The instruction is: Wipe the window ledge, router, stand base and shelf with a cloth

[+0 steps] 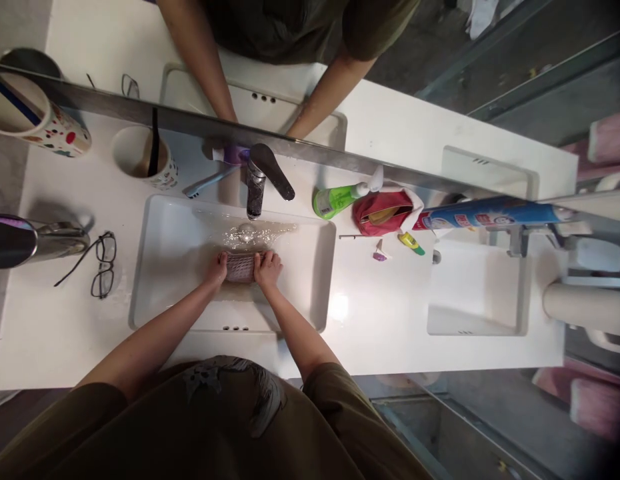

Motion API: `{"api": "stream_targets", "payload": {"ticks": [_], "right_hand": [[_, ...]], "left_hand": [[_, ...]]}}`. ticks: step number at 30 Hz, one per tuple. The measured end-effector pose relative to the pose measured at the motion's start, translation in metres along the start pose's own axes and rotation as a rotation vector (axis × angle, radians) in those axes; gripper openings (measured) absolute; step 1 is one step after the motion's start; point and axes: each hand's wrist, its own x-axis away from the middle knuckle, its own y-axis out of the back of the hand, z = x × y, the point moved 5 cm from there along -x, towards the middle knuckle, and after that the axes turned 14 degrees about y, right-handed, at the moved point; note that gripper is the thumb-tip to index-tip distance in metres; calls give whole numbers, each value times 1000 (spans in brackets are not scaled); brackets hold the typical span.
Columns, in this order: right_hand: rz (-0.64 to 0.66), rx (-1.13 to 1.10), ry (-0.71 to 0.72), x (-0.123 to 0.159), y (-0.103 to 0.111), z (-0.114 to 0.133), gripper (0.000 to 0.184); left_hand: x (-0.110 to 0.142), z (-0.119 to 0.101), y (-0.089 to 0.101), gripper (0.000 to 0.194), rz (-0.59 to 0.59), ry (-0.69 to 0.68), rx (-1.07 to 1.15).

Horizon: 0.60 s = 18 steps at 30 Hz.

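Low in the white sink (160, 267), a greyish-pink rectangular thing with a criss-cross pattern (239, 267) lies between my hands; its exact kind is unclear. My left hand (218, 269) is closed on its left end. The right end is gripped by my right hand (268, 269), knuckles up. Just beyond it, shallow water glitters around the round drain plug (247, 233). Above that stands the dark metal faucet (257, 180), its lever pointing to the right.
On the left of the counter are eyeglasses (105, 265), a patterned cup (165, 172) and a larger cup (65, 133). A blue toothbrush (210, 183) lies behind the sink. Rightward stand a green bottle (335, 201), a red pouch (385, 212) and a second sink (475, 293). A mirror runs behind.
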Motion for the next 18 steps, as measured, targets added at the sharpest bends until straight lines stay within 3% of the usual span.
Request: {"api": "stream_targets", "payload": {"ticks": [2, 4, 7, 9, 11, 14, 16, 18], "right_hand": [[-49, 72, 15, -4, -1, -10, 54], [52, 101, 173, -4, -17, -5, 53], [241, 88, 501, 0, -43, 10, 51], [185, 111, 436, -5, -44, 5, 52], [101, 123, 315, -14, -36, -6, 53], [171, 39, 422, -27, -30, -6, 47], [159, -11, 359, -30, -23, -3, 43], [100, -31, 211, -24, -17, 6, 43]], "left_hand": [[7, -5, 12, 44, -129, -121, -128], [15, -11, 14, 48, -203, -324, -378], [19, -12, 5, 49, -168, -523, -717], [16, -12, 5, 49, -147, -541, -771], [12, -14, 12, 49, -179, -522, -689], [8, -13, 26, 50, -254, -364, -331], [5, -5, 25, 50, -189, -175, -6], [4, 2, 11, 47, -13, -31, 226]]}}
